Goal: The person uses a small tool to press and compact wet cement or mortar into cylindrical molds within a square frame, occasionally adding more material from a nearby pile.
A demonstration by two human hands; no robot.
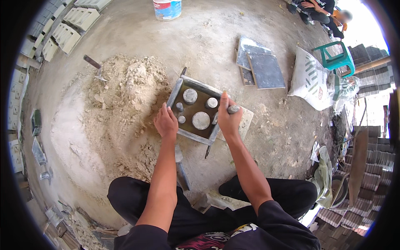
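A square grey mould frame (pixel 195 137) lies tilted in front of me, with crossbar ends sticking out at its corners. Inside it, several round grey plugs of different sizes stand on a brown base, the largest plug (pixel 201 120) near the middle. My left hand (pixel 166 121) grips the frame's left rail, fingertips over its edge. At the right rail my right hand (pixel 230 121) is closed around a short grey cylinder (pixel 233 109) with a rounded end, its thumb pointing up. The palm hides most of the cylinder. Beneath the frame's right side shows a pale flat board (pixel 246 125).
A heap of beige powder (pixel 129 83) spreads left, with a trowel (pixel 99 75) stuck in it. Dark flat plates (pixel 266 70), a white sack (pixel 308 81) and a green stool (pixel 339 58) stand right. A bucket (pixel 167 9) is behind; a tool (pixel 182 175) lies near my legs.
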